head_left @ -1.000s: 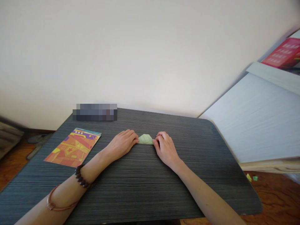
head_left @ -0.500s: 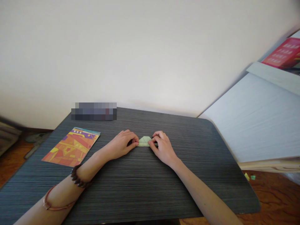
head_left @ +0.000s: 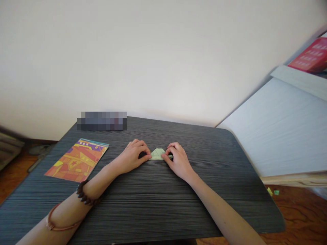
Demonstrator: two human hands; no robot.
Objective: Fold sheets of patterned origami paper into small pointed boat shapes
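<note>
A small piece of pale green folded paper [head_left: 157, 153] lies on the dark, fine-ridged table [head_left: 153, 200], with creases across its top and a folded strip along its near edge. My left hand [head_left: 135, 154] pinches the paper's left end between thumb and fingers. At the right end, my right hand [head_left: 177, 160] is closed on the paper the same way, thumb and forefinger at the near fold. Fingertips cover both ends of the paper. A beaded bracelet and a thin cord circle my left wrist and forearm.
An orange and purple illustrated booklet [head_left: 76, 160] lies left of my left forearm. A blurred-out dark object [head_left: 102, 121] stands at the table's back left, near the wall. On the right rises a pale cabinet panel [head_left: 281, 132]; paper scraps [head_left: 276, 192] lie on the floor.
Both hands stay at the ends of the paper, with only slight finger movement. My left hand has shifted a touch to the left. The camera view has moved slightly.
</note>
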